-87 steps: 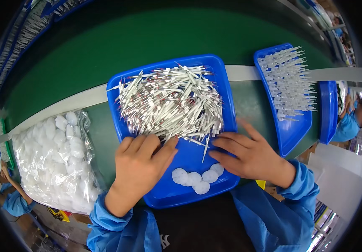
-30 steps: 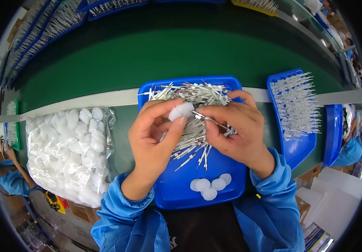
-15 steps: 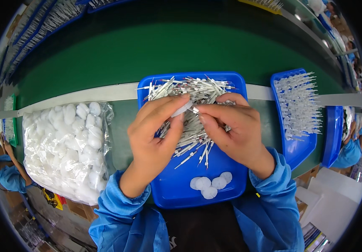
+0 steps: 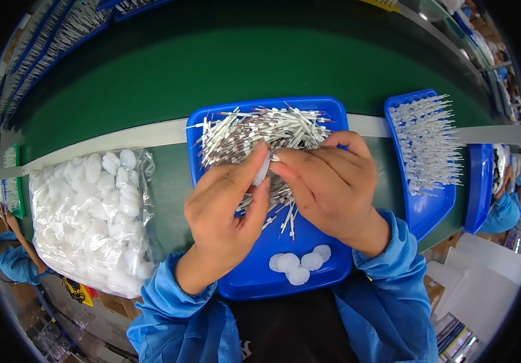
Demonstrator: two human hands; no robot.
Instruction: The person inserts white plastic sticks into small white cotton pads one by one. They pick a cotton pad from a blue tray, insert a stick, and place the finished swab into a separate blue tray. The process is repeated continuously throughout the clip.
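Note:
Over a blue tray (image 4: pixel 260 287) my two hands meet. My left hand (image 4: pixel 227 199) is closed, thumb and forefinger pinching a translucent white round disc (image 4: pixel 262 171) that stands on edge. Against that disc, my right hand (image 4: pixel 333 187) pinches a thin white stick (image 4: pixel 274 157); only its end shows, the rest being covered by fingers. Beneath and behind the hands lies a heap of thin white sticks (image 4: pixel 260 130), some with reddish tips. Several loose discs (image 4: pixel 298 276) rest in the near part of the tray.
On the left is a clear plastic bag (image 4: pixel 91 212) packed with white discs. A second blue tray (image 4: pixel 423 212) at right holds upright rows of white pieces. Another blue tray (image 4: pixel 479 187) stands beyond it. A green bench (image 4: pixel 242 66) stretches ahead; a co-worker's sleeve (image 4: pixel 18 257) shows far left.
My hands have come closer together, the right one moving slightly left. The disc has turned more upright against the stick. The view has shifted a little.

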